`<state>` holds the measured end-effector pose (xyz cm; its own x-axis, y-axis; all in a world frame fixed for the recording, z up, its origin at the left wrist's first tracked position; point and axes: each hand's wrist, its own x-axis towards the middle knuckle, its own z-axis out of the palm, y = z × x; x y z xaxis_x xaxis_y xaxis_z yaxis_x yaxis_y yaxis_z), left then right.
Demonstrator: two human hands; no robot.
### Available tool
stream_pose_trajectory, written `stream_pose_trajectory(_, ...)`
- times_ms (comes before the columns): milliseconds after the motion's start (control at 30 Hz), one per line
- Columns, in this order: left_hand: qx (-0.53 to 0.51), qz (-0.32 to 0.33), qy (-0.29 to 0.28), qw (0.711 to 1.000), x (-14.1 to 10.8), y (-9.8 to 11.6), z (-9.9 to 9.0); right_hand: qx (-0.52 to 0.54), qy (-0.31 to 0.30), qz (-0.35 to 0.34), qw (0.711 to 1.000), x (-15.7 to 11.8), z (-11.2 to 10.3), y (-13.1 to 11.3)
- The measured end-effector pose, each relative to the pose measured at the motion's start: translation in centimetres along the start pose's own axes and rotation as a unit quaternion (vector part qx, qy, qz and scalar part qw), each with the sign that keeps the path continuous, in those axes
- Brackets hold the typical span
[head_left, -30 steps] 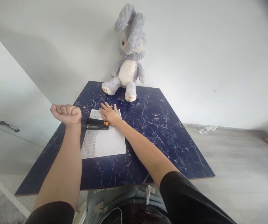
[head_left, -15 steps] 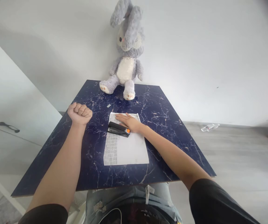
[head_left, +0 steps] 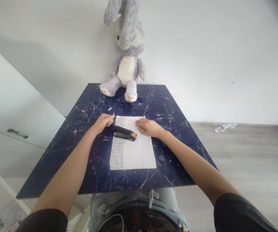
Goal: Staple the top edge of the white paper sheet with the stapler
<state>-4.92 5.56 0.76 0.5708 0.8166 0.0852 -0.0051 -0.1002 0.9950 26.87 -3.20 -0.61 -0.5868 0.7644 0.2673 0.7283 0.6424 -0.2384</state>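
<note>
A sheet of paper [head_left: 139, 154], printed with grey blocks along its left and top, lies on the dark blue marbled table [head_left: 177, 154]. Across its upper left part rests a black stapler [head_left: 124, 133] with an orange patch at its right end. My left hand [head_left: 103, 123] is closed, thumb and index finger together beside the paper's top left corner; whatever they may hold is too small to make out. On the upper right of the sheet lies my right hand [head_left: 150, 127], fingers loosely bent and holding nothing visible. A small strip of staples [head_left: 110, 109] sits beyond my left hand.
A grey plush rabbit [head_left: 127, 64] sits at the table's far edge against the wall. To the left stands a white cabinet with a dark handle [head_left: 18, 133]. A clear plastic item [head_left: 225, 127] lies on the floor at the right.
My left hand has moved right from the table's left side to the paper's corner, from a fist to fingertips together. My right hand has slid right, away from the stapler, its fingers more bent.
</note>
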Motion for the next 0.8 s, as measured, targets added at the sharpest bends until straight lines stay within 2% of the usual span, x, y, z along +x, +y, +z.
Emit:
stream_pose_trajectory(133,0.068,-0.018,0.026,0.997,0.6,-0.3,0.7,0.044,0.067,-0.018,0.997,-2.3,-0.2,2.0)
stream_pose_trajectory(233,0.125,-0.031,0.057,0.990,1.2,-0.7,1.2,0.048,0.096,-0.015,0.994,-2.7,0.0,2.8)
stream_pose_trajectory(333,0.179,-0.033,0.122,0.976,1.8,-1.2,2.0,0.044,0.118,0.005,0.992,-2.4,0.2,3.1)
stream_pose_trajectory(400,0.236,-0.001,0.194,0.952,2.0,-1.3,2.6,0.057,0.137,0.025,0.989,-2.2,0.3,3.2)
stream_pose_trajectory(467,0.290,0.059,0.265,0.918,2.1,-1.4,3.1,0.082,0.158,0.056,0.982,-2.1,0.3,3.1)
stream_pose_trajectory(533,0.309,0.117,0.307,0.892,2.0,-1.3,3.5,0.110,0.196,0.095,0.970,-2.0,0.1,2.6)
stream_pose_trajectory(600,0.305,0.156,0.300,0.890,2.0,-1.1,4.1,0.133,0.243,0.126,0.953,-1.9,-0.3,1.4)
stream_pose_trajectory(667,0.305,0.175,0.264,0.898,2.2,-0.9,4.7,0.159,0.262,0.127,0.943,-1.8,-0.7,-0.5)
stream_pose_trajectory(733,0.315,0.188,0.236,0.900,2.6,-0.8,5.1,0.207,0.220,0.097,0.948,-1.5,-0.8,-2.7)
stream_pose_trajectory(800,0.329,0.192,0.249,0.890,2.9,-0.8,4.7,0.241,0.148,0.062,0.957,-1.1,-0.4,-4.7)
